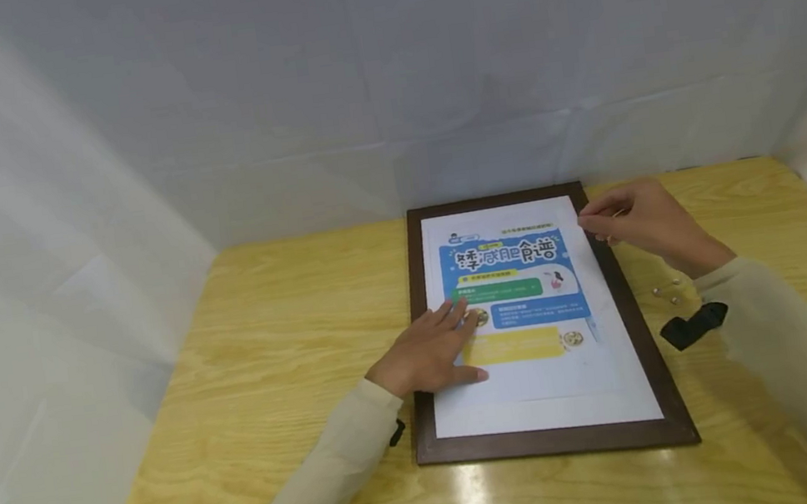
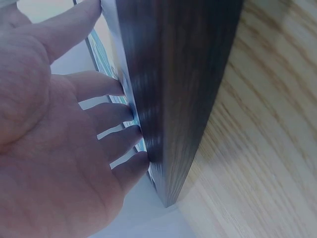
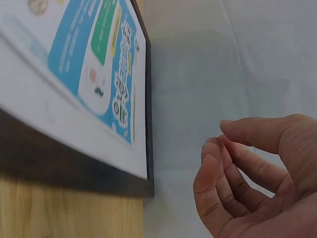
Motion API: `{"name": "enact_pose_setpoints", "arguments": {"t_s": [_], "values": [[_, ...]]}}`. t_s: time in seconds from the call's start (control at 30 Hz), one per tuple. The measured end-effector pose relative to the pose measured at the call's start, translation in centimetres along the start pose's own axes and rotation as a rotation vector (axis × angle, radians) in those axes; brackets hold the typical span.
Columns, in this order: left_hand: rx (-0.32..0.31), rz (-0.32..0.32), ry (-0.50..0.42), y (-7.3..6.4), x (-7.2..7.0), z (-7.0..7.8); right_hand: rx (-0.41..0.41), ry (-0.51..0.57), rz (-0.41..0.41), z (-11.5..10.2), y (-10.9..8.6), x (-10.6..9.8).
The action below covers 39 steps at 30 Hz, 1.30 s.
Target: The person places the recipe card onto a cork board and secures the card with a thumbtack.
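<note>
A dark brown picture frame lies flat on the wooden table, holding a white sheet printed with a blue, green and yellow poster. My left hand rests on the poster's left side with fingers spread, its wrist crossing the frame's left edge. In the left wrist view, the fingers reach over the dark frame edge. Near the upper right corner is my right hand, fingers curled and thumb close to the index fingertip. The right wrist view shows nothing visible between those fingertips.
Several small shiny pieces lie on the table right of the frame, beside the right wrist. A black strap is on the right sleeve. Pale sheeting encloses the wooden table at the back and sides.
</note>
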<state>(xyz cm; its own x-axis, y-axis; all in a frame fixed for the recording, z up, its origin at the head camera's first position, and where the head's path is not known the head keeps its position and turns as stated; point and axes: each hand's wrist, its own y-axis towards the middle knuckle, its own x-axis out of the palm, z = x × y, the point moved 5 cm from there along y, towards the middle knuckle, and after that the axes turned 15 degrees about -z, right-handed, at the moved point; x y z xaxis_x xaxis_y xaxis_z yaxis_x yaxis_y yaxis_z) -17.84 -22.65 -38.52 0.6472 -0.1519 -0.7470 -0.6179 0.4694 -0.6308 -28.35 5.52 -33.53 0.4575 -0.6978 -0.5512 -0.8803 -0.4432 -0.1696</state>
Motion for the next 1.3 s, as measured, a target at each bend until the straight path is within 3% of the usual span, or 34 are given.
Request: {"name": "enact_pose_setpoints", "arguments": {"t_s": [0.3, 0.7, 0.9, 1.3], "values": [[0.008, 0.013, 0.009, 0.0, 0.0, 0.1, 0.071, -0.078, -0.023, 4.3, -3.7, -2.5], [0.007, 0.015, -0.024, -0.3, 0.0, -0.1, 0.177, -0.152, -0.091, 10.1, -5.9, -2.6], [0.008, 0.019, -0.022, -0.3, 0.0, -0.2, 0.193, -0.214, -0.096, 11.3, -6.1, -2.3], [0.008, 0.029, -0.009, -0.1, 0.0, -0.1, 0.173, -0.197, -0.067, 11.8, -6.2, -1.8]]}}
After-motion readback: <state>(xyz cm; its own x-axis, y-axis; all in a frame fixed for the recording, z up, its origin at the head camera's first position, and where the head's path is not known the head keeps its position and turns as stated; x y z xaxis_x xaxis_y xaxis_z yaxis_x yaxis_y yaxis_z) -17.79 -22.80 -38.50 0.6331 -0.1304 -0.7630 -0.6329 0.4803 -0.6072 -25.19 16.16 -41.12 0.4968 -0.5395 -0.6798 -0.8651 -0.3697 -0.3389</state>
